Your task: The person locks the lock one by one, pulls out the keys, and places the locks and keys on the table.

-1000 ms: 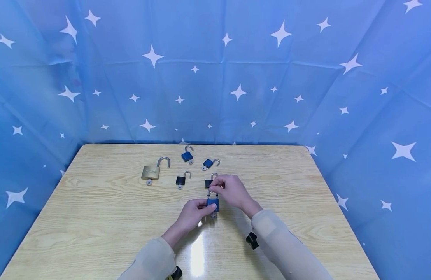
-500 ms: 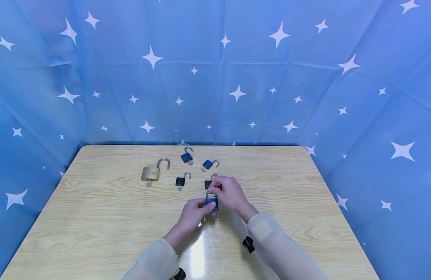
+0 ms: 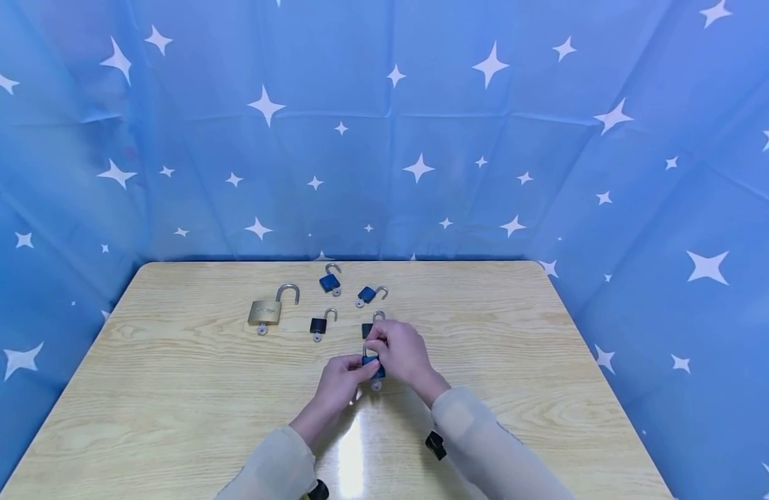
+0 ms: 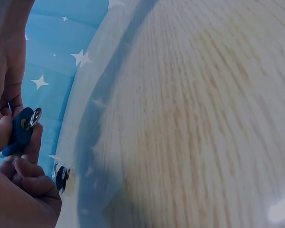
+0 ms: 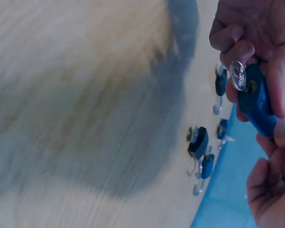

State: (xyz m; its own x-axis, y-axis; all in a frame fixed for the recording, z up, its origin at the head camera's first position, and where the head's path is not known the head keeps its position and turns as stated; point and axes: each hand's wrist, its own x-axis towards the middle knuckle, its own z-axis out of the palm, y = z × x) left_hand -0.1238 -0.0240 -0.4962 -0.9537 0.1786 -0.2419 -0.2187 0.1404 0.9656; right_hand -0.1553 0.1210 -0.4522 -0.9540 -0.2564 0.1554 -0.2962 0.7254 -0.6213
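My left hand [image 3: 341,382] grips the body of a blue padlock [image 5: 257,102] between thumb and fingers, raised over the table. A key [image 5: 238,75] sits in the keyhole at its lower end. At the shackle side, the fingers of my right hand [image 3: 402,353] pinch the top of the padlock and cover most of the shackle. One shackle leg shows in the head view; whether the other sits in the body is hidden. Just behind the right fingers lies a black padlock [image 3: 367,330], partly covered, with its shackle raised.
Farther back on the wooden table [image 3: 172,389] lie two blue padlocks, one left [image 3: 330,282] and one right [image 3: 367,295], another black padlock [image 3: 318,326] and a large brass padlock [image 3: 264,312]. All have raised shackles and keys. A blue star-patterned curtain [image 3: 334,153] surrounds the table.
My right hand has shifted slightly left and closer to the padlock body, so less of the shackle shows. The left hand keeps its grip. The head view has drifted a little.
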